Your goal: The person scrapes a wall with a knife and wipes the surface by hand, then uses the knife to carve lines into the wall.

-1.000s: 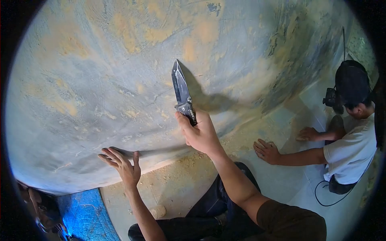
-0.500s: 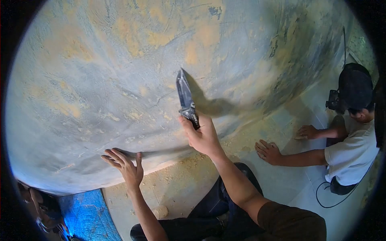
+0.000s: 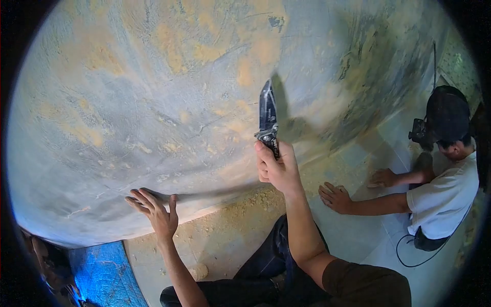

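Observation:
My right hand [image 3: 277,168] grips the handle of a black folding knife [image 3: 267,116], blade pointing up and held close against a grey wall [image 3: 128,92] with patches of yellow-brown. The blade casts a shadow on the wall just to its right. My left hand [image 3: 156,211] lies flat with fingers spread on the lower part of the same wall, near where it meets the floor. My dark trousers [image 3: 266,266] show below.
Yellow dust and crumbs cover the floor [image 3: 230,230] along the wall's base. A person in a white shirt and dark cap [image 3: 445,189] crouches at the right with both hands on the floor. A blue sheet [image 3: 105,276] lies at the lower left.
My right hand has carried the knife to the right along the wall and turned the blade more upright. My left hand has stayed put.

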Tool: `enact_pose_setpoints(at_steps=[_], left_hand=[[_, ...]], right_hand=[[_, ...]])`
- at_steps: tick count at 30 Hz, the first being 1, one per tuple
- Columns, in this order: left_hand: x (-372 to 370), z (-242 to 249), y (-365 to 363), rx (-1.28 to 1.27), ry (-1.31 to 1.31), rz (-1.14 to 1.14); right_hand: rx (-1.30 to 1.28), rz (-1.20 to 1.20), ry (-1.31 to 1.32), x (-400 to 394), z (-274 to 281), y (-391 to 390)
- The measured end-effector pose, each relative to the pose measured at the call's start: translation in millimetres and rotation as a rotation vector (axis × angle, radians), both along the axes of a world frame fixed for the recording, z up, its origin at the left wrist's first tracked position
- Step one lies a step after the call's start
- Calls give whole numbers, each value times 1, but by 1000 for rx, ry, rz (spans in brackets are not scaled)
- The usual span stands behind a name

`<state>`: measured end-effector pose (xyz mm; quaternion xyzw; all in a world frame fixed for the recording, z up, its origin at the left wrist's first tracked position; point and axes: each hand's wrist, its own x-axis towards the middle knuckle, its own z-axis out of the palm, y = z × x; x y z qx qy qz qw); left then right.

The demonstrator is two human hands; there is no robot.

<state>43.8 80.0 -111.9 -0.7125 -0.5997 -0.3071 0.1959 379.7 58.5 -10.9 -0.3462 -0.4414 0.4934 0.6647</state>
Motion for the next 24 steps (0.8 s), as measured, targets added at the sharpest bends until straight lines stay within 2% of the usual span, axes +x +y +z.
enact_pose_setpoints(at_steps=[1,5,11,17,20,24], left_hand=[[0,1,0,2,7,5],[1,3,-1,2,17,11],[0,1,0,1,11,11],[-1,1,0,-2,11,10],[-1,-1,0,0,6,11],[0,1,-1,-11,-2,16]], right_hand=[[5,7,-20,0,1,-1],[-2,187,164,2,2,-6],[79,125,219,0,-3,-4],[318,-317,-282,6,-8,1],[316,-460,-518,6,1,-4],[344,-512,-626,5,-1,-1]])
